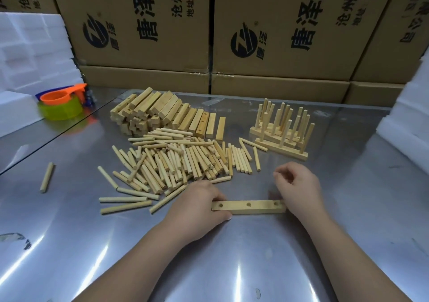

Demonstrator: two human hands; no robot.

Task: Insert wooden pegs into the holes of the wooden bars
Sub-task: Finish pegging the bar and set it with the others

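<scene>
A wooden bar [249, 207] is laid flat on the steel bench [209, 255], its long axis running left to right, with 3 empty holes turned upward. Its left end is gripped by the left hand [197, 199], fingers curled over the far edge and thumb on the near one. The right end is met by the right hand [299, 188], whose fingers are loosely curled; whether anything is pinched cannot be told. The loose pegs [176, 162] are heaped just beyond the bar, nearer the left hand, so a peg is probably fetched from there next.
</scene>
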